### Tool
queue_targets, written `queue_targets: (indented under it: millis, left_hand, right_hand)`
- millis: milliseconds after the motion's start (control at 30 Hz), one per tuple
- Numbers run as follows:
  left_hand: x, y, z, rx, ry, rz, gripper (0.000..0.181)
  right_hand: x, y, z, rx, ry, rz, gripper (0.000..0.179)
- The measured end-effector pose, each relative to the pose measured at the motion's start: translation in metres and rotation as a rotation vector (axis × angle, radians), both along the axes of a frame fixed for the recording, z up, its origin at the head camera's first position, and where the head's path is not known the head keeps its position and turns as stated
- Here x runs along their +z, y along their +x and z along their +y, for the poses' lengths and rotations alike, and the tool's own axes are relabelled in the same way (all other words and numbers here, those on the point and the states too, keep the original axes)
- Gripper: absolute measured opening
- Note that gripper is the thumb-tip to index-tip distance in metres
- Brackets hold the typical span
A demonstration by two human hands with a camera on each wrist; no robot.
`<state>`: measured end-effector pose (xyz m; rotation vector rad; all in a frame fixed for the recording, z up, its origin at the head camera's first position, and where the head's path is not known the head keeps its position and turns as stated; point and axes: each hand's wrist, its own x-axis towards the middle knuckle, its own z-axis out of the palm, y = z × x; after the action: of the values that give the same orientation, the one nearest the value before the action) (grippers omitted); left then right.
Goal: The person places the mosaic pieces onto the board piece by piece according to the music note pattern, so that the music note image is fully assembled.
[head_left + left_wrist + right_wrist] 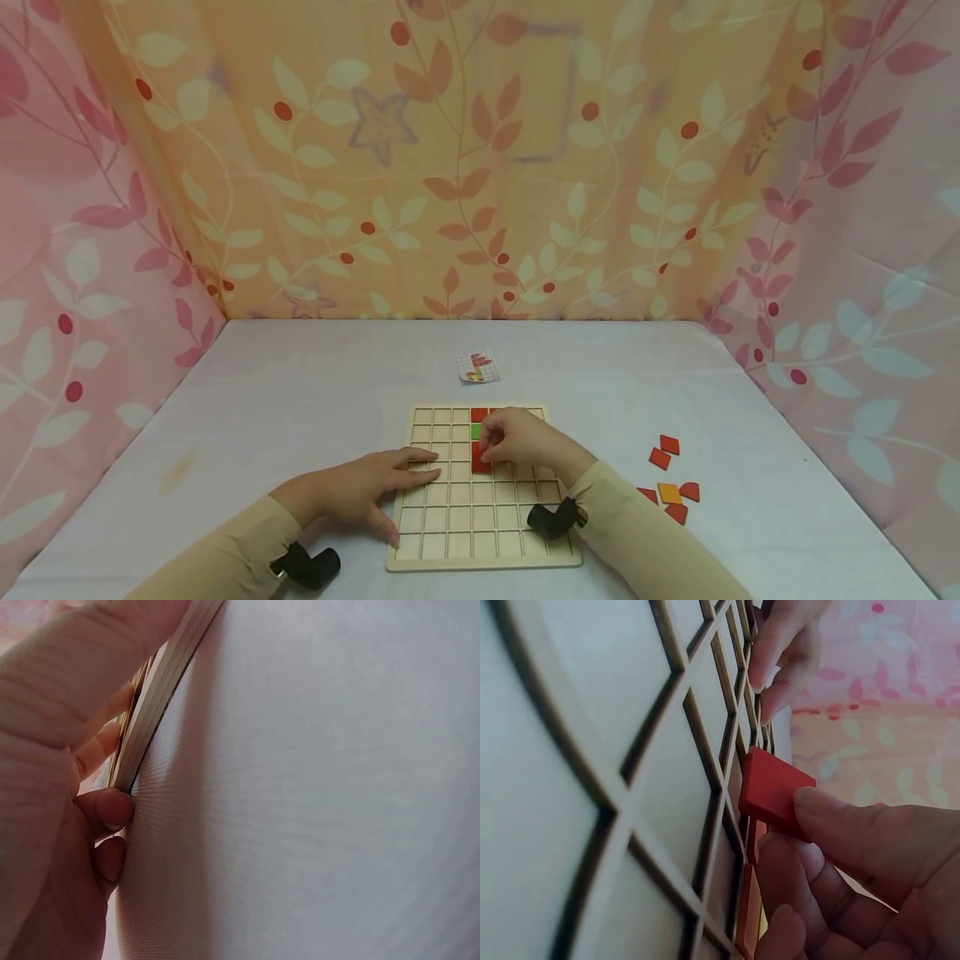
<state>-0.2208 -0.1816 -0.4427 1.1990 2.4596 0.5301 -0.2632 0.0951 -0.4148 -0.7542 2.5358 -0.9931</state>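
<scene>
A wooden grid board (pixel 450 517) lies flat on the table. My right hand (pixel 517 437) is over its upper middle, where thumb and fingers pinch a red square tile (pixel 774 791) by one edge, tilted close over the grid. Beside these fingers, a red tile (pixel 478 414) sits in the top row with a green tile (pixel 476 432) below it, partly covered by the hand. My left hand (pixel 360 487) rests at the board's left edge. Two of its fingers reach onto the board and its thumb touches the lower left side; in the left wrist view, other fingertips (pixel 114 808) meet the edge.
Right of the board lie several loose tiles: red squares (pixel 670 444), an orange square (pixel 670 493) and a red tile with a rounded side (pixel 689 492). Behind the board is a small card (pixel 477 367) printed with a coloured grid pattern. Patterned cloth (pixel 465 167) encloses the white table.
</scene>
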Motion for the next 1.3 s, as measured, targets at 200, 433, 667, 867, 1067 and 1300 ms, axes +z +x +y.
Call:
queue_targets:
  millis: [200, 433, 667, 867, 1067, 1300]
  left_hand:
    - [0.000, 0.000, 0.000, 0.000, 0.000, -0.004, 0.088]
    - [0.001, -0.001, 0.000, -0.012, -0.001, 0.013, 0.088]
    - [0.003, 0.000, 0.001, 0.005, -0.001, -0.021, 0.088]
    - [0.001, 0.000, 0.000, 0.005, 0.006, -0.014, 0.088]
    - [0.001, 0.000, 0.000, 0.003, 0.006, -0.011, 0.088]
    - [0.002, 0.000, 0.000, -0.007, 0.004, 0.007, 0.089]
  right_hand:
    - [-0.001, 0.001, -0.002, 0.010, 0.026, -0.003, 0.016]
    - [-0.001, 0.002, -0.001, 0.014, 0.026, 0.008, 0.015]
    - [0.002, 0.004, -0.004, 0.006, 0.043, 0.010, 0.013]
    - [0.001, 0.005, -0.006, -0.017, 0.086, 0.010, 0.015]
    - [0.001, 0.003, -0.002, 0.010, 0.109, 0.016, 0.013]
    - [0.009, -0.003, 0.020, 0.010, 0.058, 0.046, 0.008]
